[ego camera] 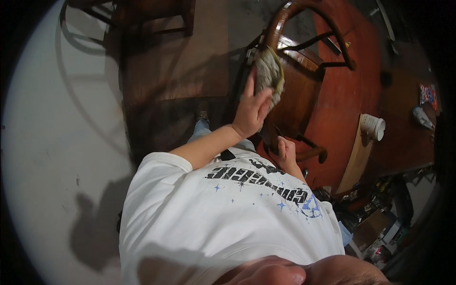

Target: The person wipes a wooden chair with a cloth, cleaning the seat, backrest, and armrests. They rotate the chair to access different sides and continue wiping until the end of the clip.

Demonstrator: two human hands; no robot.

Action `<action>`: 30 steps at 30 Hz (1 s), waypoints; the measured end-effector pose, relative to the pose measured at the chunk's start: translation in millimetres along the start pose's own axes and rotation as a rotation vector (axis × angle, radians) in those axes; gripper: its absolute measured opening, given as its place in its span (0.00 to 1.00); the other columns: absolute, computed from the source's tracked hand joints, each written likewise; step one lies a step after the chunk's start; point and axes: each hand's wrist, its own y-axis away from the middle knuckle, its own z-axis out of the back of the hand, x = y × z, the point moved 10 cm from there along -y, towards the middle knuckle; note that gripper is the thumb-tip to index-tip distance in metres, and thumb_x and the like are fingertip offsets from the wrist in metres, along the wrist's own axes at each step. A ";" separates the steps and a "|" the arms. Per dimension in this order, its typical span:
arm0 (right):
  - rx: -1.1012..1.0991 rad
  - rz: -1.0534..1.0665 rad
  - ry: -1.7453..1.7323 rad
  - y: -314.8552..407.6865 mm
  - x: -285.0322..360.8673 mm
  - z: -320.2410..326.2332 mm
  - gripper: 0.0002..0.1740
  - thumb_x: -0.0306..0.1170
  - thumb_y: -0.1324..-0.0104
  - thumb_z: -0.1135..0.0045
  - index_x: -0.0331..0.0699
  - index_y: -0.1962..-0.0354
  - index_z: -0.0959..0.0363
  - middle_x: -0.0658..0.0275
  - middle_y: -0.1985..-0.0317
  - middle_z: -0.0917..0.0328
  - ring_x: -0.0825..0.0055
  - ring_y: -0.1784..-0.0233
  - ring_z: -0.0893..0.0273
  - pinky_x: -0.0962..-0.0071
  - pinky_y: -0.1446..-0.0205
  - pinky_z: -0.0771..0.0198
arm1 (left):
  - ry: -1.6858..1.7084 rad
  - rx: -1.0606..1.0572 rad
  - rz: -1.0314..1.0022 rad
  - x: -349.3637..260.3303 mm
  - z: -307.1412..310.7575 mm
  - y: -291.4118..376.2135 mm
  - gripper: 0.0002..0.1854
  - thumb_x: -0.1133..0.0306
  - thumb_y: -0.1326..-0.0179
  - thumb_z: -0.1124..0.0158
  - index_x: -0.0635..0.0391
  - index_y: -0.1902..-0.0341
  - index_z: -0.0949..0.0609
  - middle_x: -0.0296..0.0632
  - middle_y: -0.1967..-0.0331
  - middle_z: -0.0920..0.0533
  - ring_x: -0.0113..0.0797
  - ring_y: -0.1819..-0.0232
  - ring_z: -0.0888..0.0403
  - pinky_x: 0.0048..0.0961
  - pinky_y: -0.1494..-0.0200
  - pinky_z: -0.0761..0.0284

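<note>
A wooden armchair with a curved, horseshoe-shaped rail stands before me, its glossy brown seat showing inside the curve. My left hand holds a shaggy, pale polishing pad with a yellow-green edge. The pad lies against the rail on the side nearest me and hides part of it; hand and pad are slightly blurred. Lower down, my right hand is closed around the rail, close to my waist and near one curled arm end. My fingertips there are partly hidden.
Another dark wooden chair stands at the upper left, beside a pale wall. Right of the armchair is a reddish-brown board surface, with a white tub on a wooden plank. Clutter fills the lower right.
</note>
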 end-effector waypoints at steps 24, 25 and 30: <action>-0.449 -0.251 0.066 7.0 -2.0 14.8 0.17 0.34 0.34 0.60 0.29 0.76 0.31 0.62 0.83 0.35 0.79 0.78 0.37 0.79 0.73 0.41 | 0.460 -0.088 0.335 142.4 -55.5 -58.8 0.20 0.69 0.34 0.52 0.65 0.42 0.33 0.54 0.43 0.32 0.50 0.41 0.34 0.34 0.40 0.39; -0.453 -0.246 0.061 6.0 1.0 14.6 0.17 0.34 0.34 0.60 0.29 0.76 0.31 0.62 0.83 0.34 0.79 0.78 0.36 0.79 0.73 0.40 | 0.337 -0.068 0.319 156.7 -60.5 -49.1 0.20 0.70 0.35 0.51 0.65 0.41 0.34 0.55 0.42 0.33 0.51 0.40 0.35 0.34 0.39 0.39; -0.496 -0.212 0.081 5.5 13.9 16.3 0.17 0.34 0.36 0.59 0.30 0.76 0.30 0.59 0.83 0.32 0.75 0.78 0.33 0.77 0.71 0.38 | -0.196 0.468 0.545 246.7 -87.6 44.3 0.10 0.68 0.41 0.47 0.63 0.63 0.22 0.45 0.63 0.24 0.41 0.65 0.24 0.30 0.57 0.28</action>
